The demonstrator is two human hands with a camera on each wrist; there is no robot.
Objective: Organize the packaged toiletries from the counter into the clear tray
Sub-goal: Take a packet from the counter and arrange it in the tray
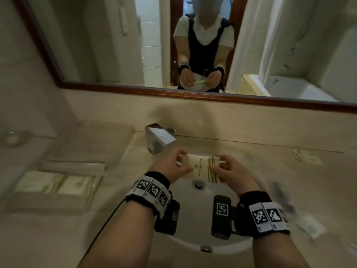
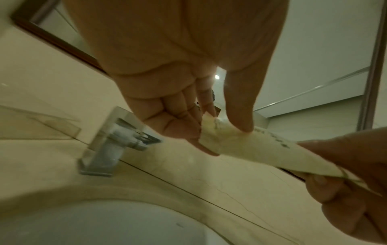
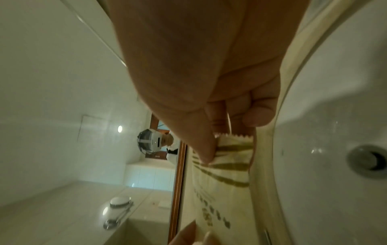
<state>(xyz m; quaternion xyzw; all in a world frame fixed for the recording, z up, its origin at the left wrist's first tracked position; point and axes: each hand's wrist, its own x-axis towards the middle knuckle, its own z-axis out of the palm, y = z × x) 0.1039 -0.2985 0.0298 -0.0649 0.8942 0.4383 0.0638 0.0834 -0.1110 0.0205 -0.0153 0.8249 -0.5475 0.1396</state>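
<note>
Desk (image 1: 241, 149) runs both sides of my hands, with the sink (image 1: 193, 240) right below them. The clear tray (image 1: 48, 205) sits on the desk well off to the left of my left hand (image 1: 172, 167). It already holds two flat cream packets (image 1: 56, 183) side by side, so I'd judge the task partly done.

What's left, as far as I can see: a small pale packet (image 1: 307, 158) on the desk beyond my right hand (image 1: 233, 171), plus some blurry items (image 1: 309, 225) on the desk to the right of that wrist; too smeared to name.

In hand now: one cream packet with green stripes (image 1: 201, 168), held in the air over the sink, between both hands. Left hand pinches its plain end, thumb on top and fingers (image 2: 178, 122) under. Right hand pinches the striped, zigzag-cut end. Both are clamped on it, hands apart by the packet's length.

Probably straightening it before it goes left into the tray.
</note>
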